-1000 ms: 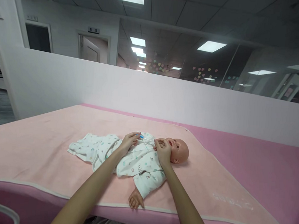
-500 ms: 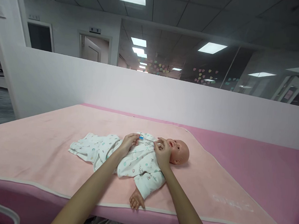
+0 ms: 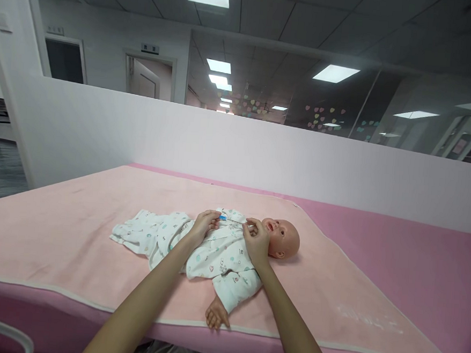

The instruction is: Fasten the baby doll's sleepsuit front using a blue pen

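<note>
A baby doll lies on its back, head to the right, dressed in a white printed outfit. Above its chest, my left hand pinches the blue end of a slim stick that looks like a thermometer. My right hand is by the doll's chin, thumb and fingers curled together at the stick's thin far end. That tip is too small to make out. One doll hand rests near the bed's front edge, below my forearms.
A peach mat with a pale border covers much of the pink bed. Behind it stands a low white partition with glass above. A white curved rail is at the lower left.
My hands keep nearly the same place and grip, holding the thermometer over the doll's chest. The whole view has shifted very slightly.
</note>
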### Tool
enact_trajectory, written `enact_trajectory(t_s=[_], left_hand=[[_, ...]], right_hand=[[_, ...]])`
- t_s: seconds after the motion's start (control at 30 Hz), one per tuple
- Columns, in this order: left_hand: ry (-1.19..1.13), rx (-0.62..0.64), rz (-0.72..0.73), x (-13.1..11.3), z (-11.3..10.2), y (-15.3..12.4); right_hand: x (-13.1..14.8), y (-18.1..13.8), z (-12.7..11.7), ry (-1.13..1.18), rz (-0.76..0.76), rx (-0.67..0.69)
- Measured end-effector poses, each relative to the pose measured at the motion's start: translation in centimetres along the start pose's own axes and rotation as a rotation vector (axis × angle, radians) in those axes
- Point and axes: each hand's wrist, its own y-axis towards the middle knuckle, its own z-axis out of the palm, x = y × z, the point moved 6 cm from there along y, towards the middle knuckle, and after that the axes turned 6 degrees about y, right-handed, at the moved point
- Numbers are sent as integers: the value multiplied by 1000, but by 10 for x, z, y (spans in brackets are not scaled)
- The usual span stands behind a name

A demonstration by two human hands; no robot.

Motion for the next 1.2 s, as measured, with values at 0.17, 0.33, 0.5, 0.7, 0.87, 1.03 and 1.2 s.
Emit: enact_trajectory(t_s=[0.17,0.33,0.5,0.7,0.87,1.03,1.2], left_hand=[[2,6,18,-1,0,-1],[-27,3,-17,-2,0,-1],[-64,3,-30,-3,1,-2],[-56,2,-38,-3,1,-2],[-69,25,-11,-1,0,0],[-66,23,-11,2,-2,2],[-61,34,-5,3,-2,4]], right_hand=[[-1,0,0,-16,-3,2],[-1,0,1,-13,0,11],[0,0,1,-50,-12,13],[-1,0,1,-63,-23,19],[-2,0,1,-52,-22,20],[-3,1,1,-41,-11,16],[-3,1,1,-41,-12,19]])
